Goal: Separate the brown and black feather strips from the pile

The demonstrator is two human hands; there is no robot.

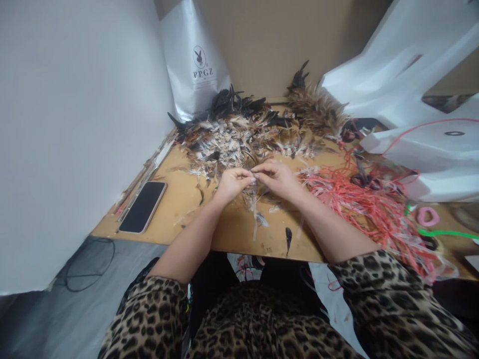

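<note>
My left hand [232, 184] and my right hand [279, 179] meet over the front of the table, fingertips almost touching. Both are closed in a pinch on what looks like a thin feather, mostly covered by the fingers. A narrow clear strip [255, 214] hangs just below the fingertips; whether it is held I cannot tell. Directly beyond the hands spreads a heap of loose brown, white and black feathers [232, 137]. A small grey-white feather [262, 219] and a black feather [288, 238] lie on the tabletop nearer to me.
A phone [143, 207] lies at left. Red and clear plastic strips [348, 199] are piled at right, beside a pink ring [427, 216] and a green strip [449, 233]. A silver-white bag [194, 60] stands behind; white plastic bags [430, 159] crowd the right. A brown feather bunch [318, 109] sits at back.
</note>
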